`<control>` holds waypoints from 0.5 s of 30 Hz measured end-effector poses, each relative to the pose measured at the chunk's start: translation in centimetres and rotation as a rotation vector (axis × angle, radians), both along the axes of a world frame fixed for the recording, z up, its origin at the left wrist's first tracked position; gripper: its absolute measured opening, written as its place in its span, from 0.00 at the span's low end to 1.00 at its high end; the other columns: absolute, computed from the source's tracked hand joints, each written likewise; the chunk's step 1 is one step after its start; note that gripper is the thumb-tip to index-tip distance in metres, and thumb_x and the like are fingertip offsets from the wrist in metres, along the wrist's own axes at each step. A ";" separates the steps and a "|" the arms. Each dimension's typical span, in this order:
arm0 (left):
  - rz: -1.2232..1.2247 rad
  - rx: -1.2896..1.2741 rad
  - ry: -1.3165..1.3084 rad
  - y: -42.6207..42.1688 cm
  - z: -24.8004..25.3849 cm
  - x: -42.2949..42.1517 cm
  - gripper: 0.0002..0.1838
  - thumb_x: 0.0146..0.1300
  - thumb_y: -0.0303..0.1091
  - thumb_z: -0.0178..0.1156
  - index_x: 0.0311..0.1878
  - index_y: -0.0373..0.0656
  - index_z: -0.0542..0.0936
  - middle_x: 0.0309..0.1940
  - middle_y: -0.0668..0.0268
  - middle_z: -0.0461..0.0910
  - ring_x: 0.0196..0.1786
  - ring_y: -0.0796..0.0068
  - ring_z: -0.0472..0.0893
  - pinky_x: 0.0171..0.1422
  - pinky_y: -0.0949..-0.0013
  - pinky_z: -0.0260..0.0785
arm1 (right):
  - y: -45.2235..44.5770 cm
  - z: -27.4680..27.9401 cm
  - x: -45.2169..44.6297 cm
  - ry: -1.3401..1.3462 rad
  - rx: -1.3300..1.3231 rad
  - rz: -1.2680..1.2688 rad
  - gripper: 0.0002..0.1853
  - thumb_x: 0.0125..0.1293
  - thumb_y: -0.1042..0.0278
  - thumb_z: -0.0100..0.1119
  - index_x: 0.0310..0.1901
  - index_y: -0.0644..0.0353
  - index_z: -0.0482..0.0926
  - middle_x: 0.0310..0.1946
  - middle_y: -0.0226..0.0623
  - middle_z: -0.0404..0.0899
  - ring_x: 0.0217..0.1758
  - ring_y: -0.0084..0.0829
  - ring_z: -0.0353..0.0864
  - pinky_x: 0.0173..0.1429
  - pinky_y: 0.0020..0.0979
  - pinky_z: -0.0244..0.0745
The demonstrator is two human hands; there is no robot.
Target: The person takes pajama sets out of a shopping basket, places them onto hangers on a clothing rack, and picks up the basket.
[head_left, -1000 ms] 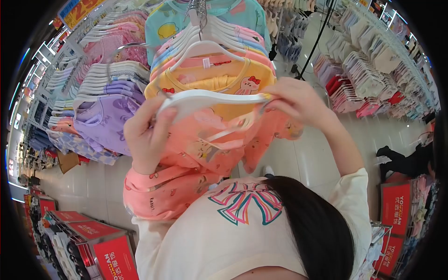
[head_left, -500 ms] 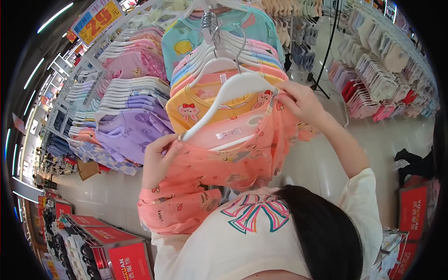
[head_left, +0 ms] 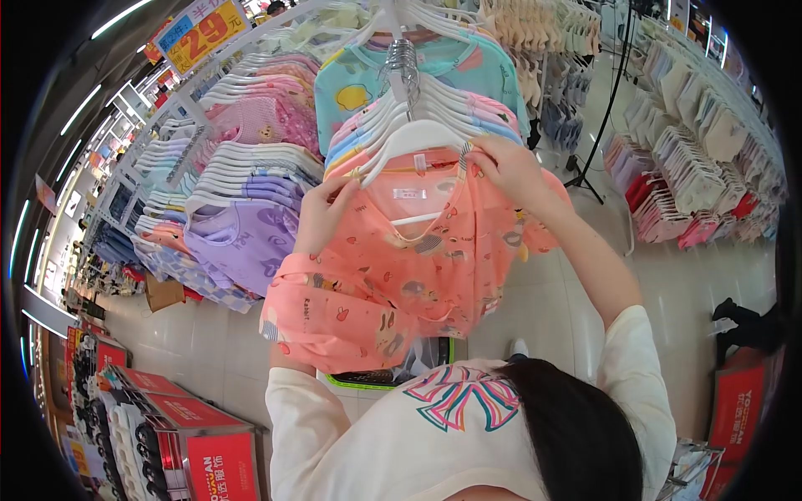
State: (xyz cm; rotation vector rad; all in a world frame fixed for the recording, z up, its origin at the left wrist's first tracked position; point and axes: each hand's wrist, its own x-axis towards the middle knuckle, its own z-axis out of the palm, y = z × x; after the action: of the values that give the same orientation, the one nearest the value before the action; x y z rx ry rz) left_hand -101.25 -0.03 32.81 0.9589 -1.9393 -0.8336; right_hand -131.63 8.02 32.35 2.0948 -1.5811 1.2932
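A coral printed garment (head_left: 401, 284) hangs on a white hanger (head_left: 419, 136) at the front of the centre rack. My left hand (head_left: 324, 215) grips its shoulder at the left of the neckline. At the right shoulder, my right hand (head_left: 511, 174) pinches the fabric by the hanger's end. The hanger's top is near the cluster of metal hooks (head_left: 403, 63); whether its own hook sits on the rail I cannot tell. Behind it hang more garments on white hangers, with a teal top (head_left: 459, 67) farther back.
Purple tops (head_left: 242, 238) hang on the left rack under a price sign (head_left: 203, 35). Socks (head_left: 685, 159) hang at the right near a black stand (head_left: 587, 179). Red display boxes (head_left: 221, 463) stand lower left. A person's dark-clothed legs (head_left: 748, 330) show far right.
The coral garment and its hanger have moved up against the rack, now covering most of the yellow top behind. Both hands moved with it, still holding its shoulders. The view has shifted.
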 end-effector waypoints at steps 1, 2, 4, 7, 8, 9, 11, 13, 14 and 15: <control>0.018 -0.022 0.008 -0.4 -0.1 -0.2 0.12 0.59 0.31 0.59 0.44 0.34 0.79 0.30 0.65 0.80 0.34 0.82 0.76 0.40 0.78 0.68 | -0.3 -0.6 -0.1 0.008 -0.006 -0.007 0.12 0.60 0.56 0.55 0.40 0.54 0.78 0.32 0.31 0.78 0.35 0.35 0.78 0.36 0.32 0.72; 0.036 -0.045 0.018 -0.7 -0.2 -0.5 0.12 0.59 0.32 0.59 0.44 0.34 0.79 0.31 0.64 0.80 0.35 0.81 0.77 0.41 0.77 0.68 | -0.5 -1.1 -0.3 0.009 -0.021 -0.006 0.12 0.60 0.56 0.55 0.40 0.54 0.78 0.33 0.31 0.78 0.35 0.35 0.78 0.36 0.32 0.72; 0.047 -0.146 0.027 -1.6 0.4 -1.5 0.13 0.60 0.32 0.58 0.44 0.34 0.79 0.32 0.63 0.81 0.37 0.80 0.79 0.43 0.77 0.69 | -0.6 -1.8 -0.4 0.006 -0.051 -0.006 0.13 0.60 0.56 0.55 0.41 0.54 0.78 0.33 0.31 0.78 0.35 0.35 0.78 0.36 0.33 0.72; -0.016 -0.248 -0.049 -3.6 1.9 -3.3 0.12 0.62 0.32 0.57 0.44 0.34 0.79 0.34 0.64 0.81 0.39 0.78 0.79 0.44 0.76 0.70 | -1.1 -2.1 -1.0 0.015 0.073 -0.027 0.13 0.60 0.56 0.55 0.42 0.54 0.78 0.34 0.31 0.79 0.36 0.35 0.78 0.37 0.32 0.72; -0.064 -0.207 -0.118 -4.2 2.4 -4.0 0.13 0.61 0.32 0.57 0.44 0.34 0.79 0.34 0.63 0.81 0.40 0.77 0.80 0.44 0.75 0.71 | -1.2 -2.1 -1.0 0.010 0.055 -0.015 0.13 0.60 0.56 0.55 0.42 0.54 0.78 0.34 0.31 0.79 0.37 0.35 0.78 0.37 0.32 0.72; -0.113 -0.166 -0.185 -4.8 2.9 -4.5 0.13 0.61 0.32 0.58 0.44 0.34 0.79 0.35 0.62 0.81 0.40 0.76 0.80 0.44 0.75 0.71 | -1.3 -2.0 -1.0 0.007 0.038 -0.003 0.13 0.60 0.57 0.55 0.42 0.54 0.78 0.34 0.31 0.79 0.37 0.35 0.79 0.37 0.32 0.72; -0.180 -0.140 -0.191 -6.7 2.7 -5.1 0.13 0.61 0.32 0.58 0.44 0.34 0.79 0.34 0.62 0.81 0.39 0.76 0.80 0.43 0.75 0.72 | -1.4 -1.8 -0.9 -0.001 -0.001 0.019 0.12 0.60 0.58 0.56 0.40 0.55 0.78 0.32 0.33 0.78 0.35 0.36 0.78 0.36 0.32 0.71; -0.213 -0.146 -0.201 -7.0 2.6 -5.5 0.13 0.60 0.33 0.58 0.44 0.34 0.79 0.34 0.62 0.81 0.37 0.76 0.81 0.41 0.75 0.72 | -1.2 -1.5 -0.7 -0.012 -0.045 0.042 0.10 0.60 0.61 0.56 0.38 0.57 0.77 0.29 0.36 0.76 0.31 0.39 0.76 0.33 0.32 0.69; -0.209 -0.165 -0.207 -7.0 2.6 -5.5 0.13 0.60 0.33 0.58 0.44 0.34 0.79 0.33 0.62 0.81 0.37 0.77 0.81 0.41 0.75 0.72 | -1.1 -1.5 -0.9 -0.017 -0.044 0.049 0.10 0.60 0.61 0.56 0.38 0.57 0.77 0.29 0.36 0.76 0.31 0.39 0.76 0.33 0.32 0.69; -0.206 -0.185 -0.215 -6.9 2.7 -5.6 0.13 0.60 0.33 0.58 0.43 0.34 0.79 0.33 0.62 0.81 0.36 0.77 0.81 0.40 0.75 0.72 | -1.2 -1.4 -0.9 -0.022 -0.045 0.056 0.10 0.60 0.61 0.56 0.38 0.57 0.77 0.29 0.36 0.76 0.30 0.39 0.76 0.33 0.32 0.69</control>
State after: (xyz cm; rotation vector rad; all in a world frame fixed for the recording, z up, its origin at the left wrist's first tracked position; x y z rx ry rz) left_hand -106.87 -6.93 35.55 0.7730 -2.2856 -0.6708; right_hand -132.58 6.85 30.91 2.1187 -1.4983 1.3619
